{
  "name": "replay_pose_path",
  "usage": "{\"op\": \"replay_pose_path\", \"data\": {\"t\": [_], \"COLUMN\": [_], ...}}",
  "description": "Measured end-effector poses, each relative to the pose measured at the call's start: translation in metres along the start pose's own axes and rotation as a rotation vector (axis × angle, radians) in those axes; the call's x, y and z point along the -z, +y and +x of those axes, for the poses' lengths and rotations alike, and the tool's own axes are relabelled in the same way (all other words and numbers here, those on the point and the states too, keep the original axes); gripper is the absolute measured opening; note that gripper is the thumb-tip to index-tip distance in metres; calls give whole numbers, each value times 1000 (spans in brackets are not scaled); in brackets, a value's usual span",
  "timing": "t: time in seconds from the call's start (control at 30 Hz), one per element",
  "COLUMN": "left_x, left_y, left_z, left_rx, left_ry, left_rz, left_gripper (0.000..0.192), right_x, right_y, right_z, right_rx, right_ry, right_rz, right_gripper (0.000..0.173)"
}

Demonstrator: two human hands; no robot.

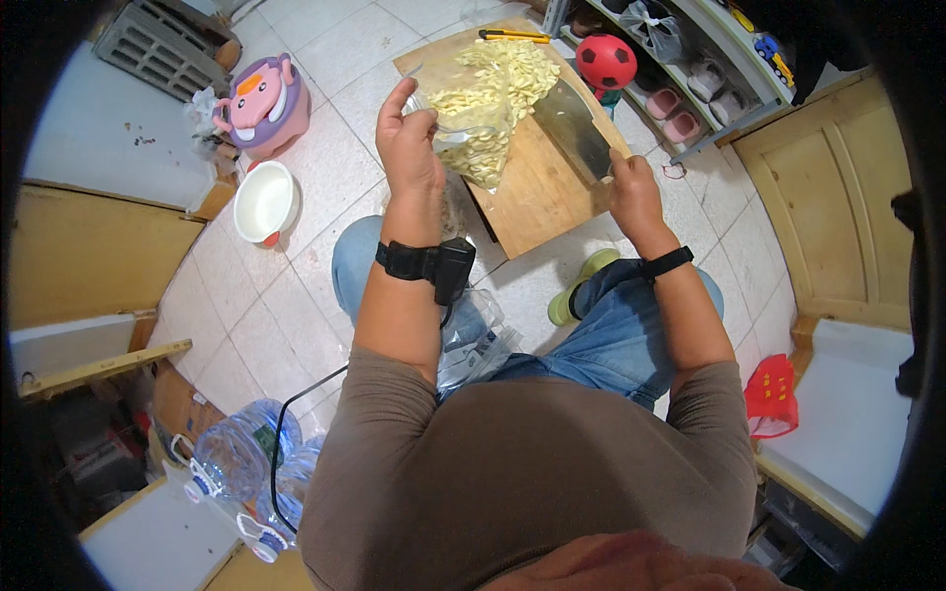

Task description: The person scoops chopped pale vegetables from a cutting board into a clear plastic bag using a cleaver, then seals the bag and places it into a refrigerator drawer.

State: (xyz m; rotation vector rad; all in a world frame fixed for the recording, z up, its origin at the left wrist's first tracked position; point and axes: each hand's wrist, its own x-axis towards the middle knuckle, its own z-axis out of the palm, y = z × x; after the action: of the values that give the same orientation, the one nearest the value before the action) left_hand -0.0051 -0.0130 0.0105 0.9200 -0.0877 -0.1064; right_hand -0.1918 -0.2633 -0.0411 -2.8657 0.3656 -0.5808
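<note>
My left hand (pixel 411 140) grips the rim of a clear plastic bag (pixel 480 159), its mouth spread near my thumb. Pale yellow-white pieces, perhaps peeled garlic cloves, lie inside the bag, and a heap of the same pieces (pixel 528 70) covers the far part of a wooden board (pixel 550 199). My right hand (pixel 632 188) holds the near end of a wide cleaver (pixel 573 125), whose blade lies flat over the board's right side beside the heap. The cleaver's handle is mostly hidden by my fingers. At the board's far edge rests a yellow and black utility knife (pixel 514 35).
A shoe rack (pixel 698 81) and a red ball (pixel 606 61) stand beyond the board to the right. On the tiled floor at left are a white basin (pixel 264 203) and a pink and purple child's potty (pixel 270 107). Clear plastic bags (pixel 477 351) lie on my lap. Large water bottles (pixel 236 451) stand lower left.
</note>
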Motion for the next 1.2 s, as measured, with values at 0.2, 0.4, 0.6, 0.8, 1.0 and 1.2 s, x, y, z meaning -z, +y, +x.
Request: {"op": "replay_pose_path", "data": {"t": [0.2, 0.4, 0.6, 0.8, 1.0, 1.2], "left_x": [1, -1, -2, -2, 2, 3], "left_y": [-1, 0, -1, -2, -1, -2], "left_z": [0, -1, 1, 0, 2, 3], "left_rx": [-3, 4, -4, -10, -4, -13], "left_ry": [-5, 19, 18, 33, 22, 29], "left_rz": [10, 9, 16, 34, 39, 15], "left_gripper": [52, 53, 51, 50, 49, 48], "right_x": [12, 5, -17, -32, -17, -49], "right_y": [-4, 18, 55, 55, -2, -100], "right_z": [5, 3, -9, -10, 14, 61], "right_rx": [91, -167, -630, -404, -20, 24], "right_ry": [37, 12, -99, -156, -96, -119], "right_rz": [-135, 60, 572, 205, -68, 577], "right_gripper": [44, 48, 42, 32, 23, 49]}}
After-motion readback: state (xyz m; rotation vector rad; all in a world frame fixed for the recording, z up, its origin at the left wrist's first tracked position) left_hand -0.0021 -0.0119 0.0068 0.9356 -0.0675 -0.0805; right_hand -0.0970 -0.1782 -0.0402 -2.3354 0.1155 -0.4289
